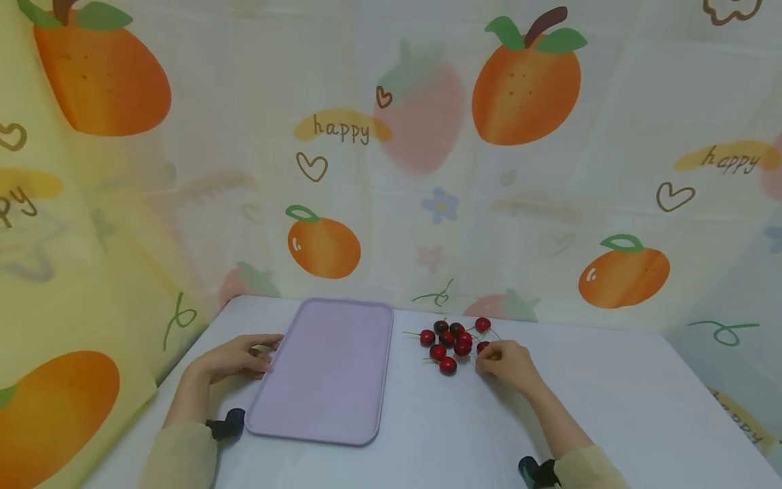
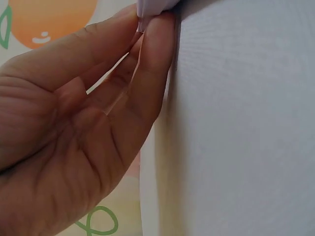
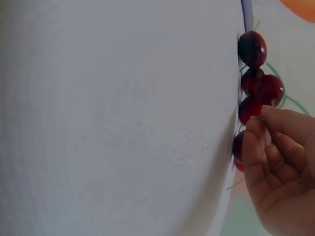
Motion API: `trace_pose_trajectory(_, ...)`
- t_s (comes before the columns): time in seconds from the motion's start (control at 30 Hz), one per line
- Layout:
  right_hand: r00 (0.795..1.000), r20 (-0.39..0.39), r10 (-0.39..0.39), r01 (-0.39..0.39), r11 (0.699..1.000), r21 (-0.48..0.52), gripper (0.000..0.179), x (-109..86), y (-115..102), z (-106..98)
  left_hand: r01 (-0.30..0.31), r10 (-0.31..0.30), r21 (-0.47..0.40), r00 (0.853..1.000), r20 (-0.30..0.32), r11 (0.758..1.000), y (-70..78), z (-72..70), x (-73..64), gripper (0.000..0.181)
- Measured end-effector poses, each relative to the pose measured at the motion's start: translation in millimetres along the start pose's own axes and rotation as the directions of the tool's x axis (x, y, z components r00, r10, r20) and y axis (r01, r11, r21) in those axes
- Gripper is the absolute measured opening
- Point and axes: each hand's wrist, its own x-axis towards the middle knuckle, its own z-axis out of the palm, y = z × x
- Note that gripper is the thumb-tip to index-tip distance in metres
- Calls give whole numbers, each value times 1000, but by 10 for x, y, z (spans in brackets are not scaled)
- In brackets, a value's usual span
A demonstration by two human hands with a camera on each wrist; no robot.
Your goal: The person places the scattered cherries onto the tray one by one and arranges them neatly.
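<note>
A flat lilac tray (image 1: 326, 373) with a raised rim lies on the table. My left hand (image 1: 241, 358) is at its left side, and in the left wrist view the thumb and fingers of that hand (image 2: 93, 108) pinch the tray's edge (image 2: 151, 7). To the right of the tray lies a cluster of dark red cherries (image 1: 447, 338) with thin green stems. At the cluster's right side, my right hand (image 1: 510, 365) pinches one cherry (image 3: 269, 90) by its stem, thumb against fingertips. How far that cherry is off the table is hard to tell.
A white cloth covers the table (image 1: 440, 428). Behind it hangs a fruit-printed curtain (image 1: 391, 204), which also lines the left side. Black wrist mounts (image 1: 227, 424) sit at both sleeves.
</note>
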Motion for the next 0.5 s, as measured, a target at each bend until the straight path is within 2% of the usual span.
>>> trace_pose_trajectory(0.23, 998, -34, -59, 60, 998, 36, 9, 70, -136, 40, 20, -20, -1, 1000, -6, 1000, 18, 0, 9, 70)
trace_pose_trajectory(0.5, 993, -38, -109, 111, 991, 68, 6, 209, -365, 169, 30, -30, -11, 1000, -6, 999, 25, 7, 17, 72)
